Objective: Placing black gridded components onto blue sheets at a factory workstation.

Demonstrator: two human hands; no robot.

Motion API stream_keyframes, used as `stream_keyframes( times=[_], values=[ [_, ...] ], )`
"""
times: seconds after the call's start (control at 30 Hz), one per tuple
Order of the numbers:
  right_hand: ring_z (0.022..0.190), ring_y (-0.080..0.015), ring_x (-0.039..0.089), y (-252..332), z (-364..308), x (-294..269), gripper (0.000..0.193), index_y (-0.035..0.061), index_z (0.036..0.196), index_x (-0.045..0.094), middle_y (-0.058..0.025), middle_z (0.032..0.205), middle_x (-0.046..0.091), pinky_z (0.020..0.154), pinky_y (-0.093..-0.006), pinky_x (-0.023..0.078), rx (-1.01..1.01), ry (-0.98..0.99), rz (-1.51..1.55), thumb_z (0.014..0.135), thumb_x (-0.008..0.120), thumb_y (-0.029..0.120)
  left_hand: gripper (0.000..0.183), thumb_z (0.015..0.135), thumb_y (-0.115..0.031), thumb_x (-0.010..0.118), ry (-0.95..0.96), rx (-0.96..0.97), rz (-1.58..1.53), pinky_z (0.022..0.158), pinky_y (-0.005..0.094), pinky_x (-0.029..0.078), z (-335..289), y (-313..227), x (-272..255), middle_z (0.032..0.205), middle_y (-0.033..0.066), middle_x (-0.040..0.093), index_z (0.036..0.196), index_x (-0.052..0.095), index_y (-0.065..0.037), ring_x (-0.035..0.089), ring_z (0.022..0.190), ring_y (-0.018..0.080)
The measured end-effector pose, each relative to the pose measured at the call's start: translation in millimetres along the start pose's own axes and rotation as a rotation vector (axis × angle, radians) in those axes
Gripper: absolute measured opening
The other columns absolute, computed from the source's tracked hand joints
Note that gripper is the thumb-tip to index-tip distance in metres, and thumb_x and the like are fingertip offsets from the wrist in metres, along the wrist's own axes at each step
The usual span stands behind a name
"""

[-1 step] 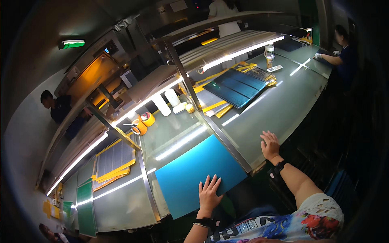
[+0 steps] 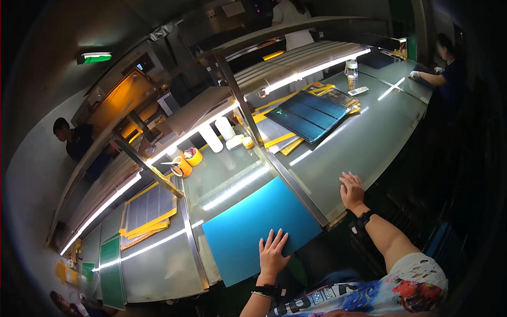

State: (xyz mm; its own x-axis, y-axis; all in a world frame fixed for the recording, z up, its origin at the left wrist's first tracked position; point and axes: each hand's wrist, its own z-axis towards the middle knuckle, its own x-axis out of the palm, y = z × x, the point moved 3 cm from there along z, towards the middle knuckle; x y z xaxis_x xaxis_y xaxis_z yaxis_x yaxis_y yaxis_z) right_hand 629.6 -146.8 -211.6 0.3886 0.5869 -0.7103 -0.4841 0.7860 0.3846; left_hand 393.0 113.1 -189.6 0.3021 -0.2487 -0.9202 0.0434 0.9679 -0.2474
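A flat, smooth blue sheet [image 2: 253, 222] lies on the glass-topped table in front of me. My left hand [image 2: 273, 253] rests on its near edge, palm down, fingers stretched and slightly spread. To the right of the sheet, my right hand [image 2: 352, 191] is at the table's near edge with its fingers apart, holding nothing. Whether its palm touches the glass, I cannot tell. Both wrists wear dark bands. Beyond my right hand, a dark blue panel with lines across it [image 2: 309, 114] lies on yellow-edged frames [image 2: 280, 138].
A metal strip [image 2: 300, 193] divides the table right of the sheet. Tape rolls [image 2: 181, 166], white rolls [image 2: 210, 137] and a bottle [image 2: 351, 74] stand farther back under lit shelves. More yellow-edged frames [image 2: 150, 208] and a green panel [image 2: 111, 274] lie left. A co-worker [image 2: 449, 74] works at far right.
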Motion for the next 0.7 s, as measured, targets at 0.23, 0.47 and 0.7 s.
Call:
stream_keyframes(
  times=[0.23, 0.47, 0.7],
  values=[
    [0.120, -0.0319, 0.049, 2.9, 2.2, -3.4, 0.027, 0.0091, 0.106, 0.064, -0.0096, 0.123, 0.058, 0.107, -0.0465, 0.033, -0.016, -0.023, 0.002, 0.079, 0.060, 0.011, 0.076, 0.061, -0.025, 0.080, 0.011, -0.003, -0.008, 0.108, 0.0521, 0.026, 0.0, 0.3, -0.6, 0.141, 0.0000, 0.046, 0.131, 0.052, -0.024, 0.038, 0.134, 0.0246],
    [0.119, -0.0321, 0.049, 2.6, 2.9, -2.6, 0.027, 0.0088, 0.105, 0.063, -0.0096, 0.122, 0.058, 0.106, -0.0467, 0.033, -0.020, -0.025, 0.009, 0.078, 0.059, 0.010, 0.077, 0.060, -0.026, 0.080, 0.031, -0.004, -0.001, 0.108, 0.0521, 0.026, 0.8, 0.2, -1.6, 0.142, -0.0001, 0.046, 0.132, 0.051, -0.024, 0.037, 0.134, 0.0244],
    [0.119, -0.0329, 0.048, 1.0, 1.0, -0.5, 0.027, 0.0086, 0.105, 0.063, -0.0095, 0.123, 0.058, 0.106, -0.0472, 0.033, -0.028, -0.026, 0.004, 0.078, 0.060, 0.010, 0.078, 0.060, -0.026, 0.080, 0.030, -0.003, 0.004, 0.108, 0.0519, 0.026, -0.8, 1.1, -0.7, 0.142, -0.0001, 0.044, 0.132, 0.051, -0.024, 0.037, 0.135, 0.0238]
  ],
)
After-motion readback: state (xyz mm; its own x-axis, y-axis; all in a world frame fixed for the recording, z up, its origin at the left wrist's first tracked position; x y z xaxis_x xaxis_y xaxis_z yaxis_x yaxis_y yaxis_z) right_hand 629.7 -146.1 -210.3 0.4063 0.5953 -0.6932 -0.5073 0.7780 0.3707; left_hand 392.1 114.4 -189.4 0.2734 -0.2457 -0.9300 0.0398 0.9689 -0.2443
